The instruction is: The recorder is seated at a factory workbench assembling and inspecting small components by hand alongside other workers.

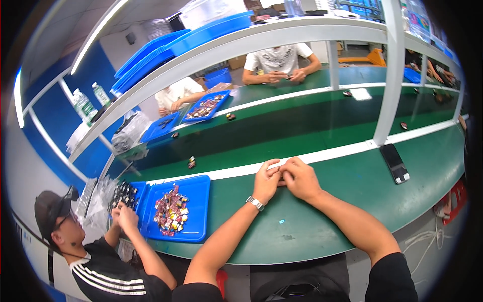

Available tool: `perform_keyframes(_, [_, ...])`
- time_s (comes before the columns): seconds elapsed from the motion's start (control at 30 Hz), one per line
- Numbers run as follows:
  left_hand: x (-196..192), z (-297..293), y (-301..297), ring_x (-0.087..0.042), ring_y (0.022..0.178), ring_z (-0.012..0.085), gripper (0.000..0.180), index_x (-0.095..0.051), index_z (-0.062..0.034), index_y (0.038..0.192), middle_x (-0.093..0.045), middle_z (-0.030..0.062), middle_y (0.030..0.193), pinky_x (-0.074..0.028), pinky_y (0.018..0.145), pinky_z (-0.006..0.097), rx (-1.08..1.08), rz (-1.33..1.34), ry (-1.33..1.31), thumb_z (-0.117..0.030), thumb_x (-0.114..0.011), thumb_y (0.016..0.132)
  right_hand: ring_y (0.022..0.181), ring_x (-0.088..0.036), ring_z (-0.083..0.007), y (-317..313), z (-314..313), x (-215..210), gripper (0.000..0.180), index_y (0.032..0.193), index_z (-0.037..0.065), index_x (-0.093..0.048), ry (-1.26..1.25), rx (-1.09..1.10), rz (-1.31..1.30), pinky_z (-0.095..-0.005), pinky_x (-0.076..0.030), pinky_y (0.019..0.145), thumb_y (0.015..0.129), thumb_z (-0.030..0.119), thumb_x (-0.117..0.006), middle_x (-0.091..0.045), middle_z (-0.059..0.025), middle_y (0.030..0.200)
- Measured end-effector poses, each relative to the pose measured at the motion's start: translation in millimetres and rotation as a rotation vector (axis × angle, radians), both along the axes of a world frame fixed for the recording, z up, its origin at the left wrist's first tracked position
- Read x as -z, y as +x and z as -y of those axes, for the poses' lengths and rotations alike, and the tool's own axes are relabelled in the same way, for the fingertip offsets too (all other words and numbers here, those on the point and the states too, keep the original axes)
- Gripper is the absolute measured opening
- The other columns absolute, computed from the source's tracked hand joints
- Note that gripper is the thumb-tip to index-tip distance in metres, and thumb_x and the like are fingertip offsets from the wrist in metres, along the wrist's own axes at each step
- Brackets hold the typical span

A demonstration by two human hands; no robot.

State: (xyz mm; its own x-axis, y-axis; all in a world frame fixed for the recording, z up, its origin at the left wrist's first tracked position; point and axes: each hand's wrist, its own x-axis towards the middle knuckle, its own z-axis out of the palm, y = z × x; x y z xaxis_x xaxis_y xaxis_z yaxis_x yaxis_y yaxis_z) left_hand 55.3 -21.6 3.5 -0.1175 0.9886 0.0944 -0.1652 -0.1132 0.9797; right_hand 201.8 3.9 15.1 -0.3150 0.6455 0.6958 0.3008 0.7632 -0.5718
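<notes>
Above the green worktop [251, 221], my left hand [267, 181] and my right hand [301, 179] meet with bent, closed fingertips. Between them only a sliver of something small and dark shows; the fingers cover the rest, so I cannot name it. A metal-banded watch [255, 203] circles my left wrist. To the left of my hands lies a blue tray [202, 221] with a heap of small dark-red, yellow and white parts [171, 211].
A co-worker in a cap [53, 211] handles small black parts at my left. A phone [394, 163] lies at the right, beside a grey upright post [390, 95]. Beyond the white rail [236, 171] runs a green belt [302, 126] with scattered small parts. People sit across it.
</notes>
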Motion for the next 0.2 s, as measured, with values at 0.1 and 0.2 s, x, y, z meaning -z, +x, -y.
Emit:
perform_keyframes(0.1, [8, -9, -19, -0.065, 0.101, 0.0212, 0.037, -0.046, 0.0001, 0.128, -0.063, 0.0152, 0.120, -0.059, 0.075, 0.032, -0.099, -0.252, 0.093, -0.006, -0.058, 0.093, 0.070, -0.066, -0.0234, -8, -28, 14, 0.006, 0.086, 0.006, -0.067, -0.271, 0.058, -0.195, -0.0326, -0.052, 0.063, 0.083, 0.003, -0.062, -0.063, -0.0101, 0.091])
perform_keyframes(0.2, [16, -24, -33, -0.065, 0.103, 0.0234, 0.042, -0.046, -0.0070, 0.130, -0.063, 0.0166, 0.123, -0.059, 0.077, 0.035, 0.017, -0.588, -0.007, -0.015, -0.063, 0.093, 0.085, -0.071, -0.0238, 6, -108, 28, 0.009, 0.090, 0.004, -0.067, -0.378, 0.123, -0.118, -0.0295, -0.056, 0.078, 0.087, 0.000, -0.059, -0.066, -0.0123, 0.107])
